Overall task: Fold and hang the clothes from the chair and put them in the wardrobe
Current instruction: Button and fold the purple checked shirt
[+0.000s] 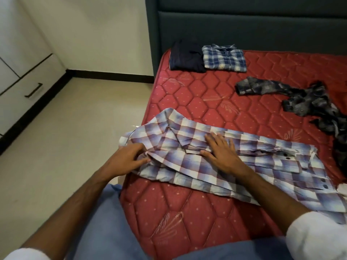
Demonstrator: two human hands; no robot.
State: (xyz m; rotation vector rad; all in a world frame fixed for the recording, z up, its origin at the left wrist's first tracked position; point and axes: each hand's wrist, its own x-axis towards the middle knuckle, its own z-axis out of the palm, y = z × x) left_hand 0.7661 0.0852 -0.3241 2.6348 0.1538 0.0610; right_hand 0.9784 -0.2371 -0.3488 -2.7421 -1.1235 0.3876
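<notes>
shirt (216,160): checked, laid flat near mattress (187,212) front edge
left hand (127,158): pinching shirt's fabric at the collar end
right hand (222,154): flat, fingers straight, pressing shirt's middle

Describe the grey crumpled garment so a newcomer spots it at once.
On the red mattress, look to the right edge, past the checked shirt being folded. The grey garment sprawls there unfolded and mottled, unlike the two neat folded piles by the headboard.
</notes>
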